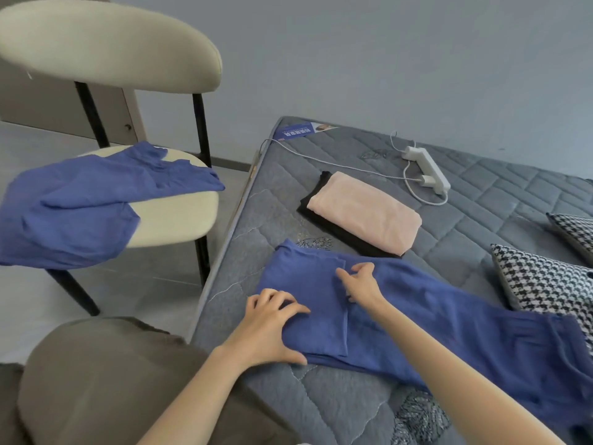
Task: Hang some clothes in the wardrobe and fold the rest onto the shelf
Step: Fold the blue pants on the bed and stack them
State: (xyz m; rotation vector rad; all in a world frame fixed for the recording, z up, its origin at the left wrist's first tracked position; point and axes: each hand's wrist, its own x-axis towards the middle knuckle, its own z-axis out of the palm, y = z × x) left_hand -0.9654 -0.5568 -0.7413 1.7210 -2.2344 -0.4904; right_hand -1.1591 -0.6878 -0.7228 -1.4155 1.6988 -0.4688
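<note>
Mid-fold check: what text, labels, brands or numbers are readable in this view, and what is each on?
Blue label at the far corner of the mattress: white characters, too blurred to read.
Power strip: no readable marking.
Blue garment on the mattress: no text.

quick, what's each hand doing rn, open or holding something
left hand: open, pressing the blue garment flat.
right hand: pinching the blue garment's folded edge.
</note>
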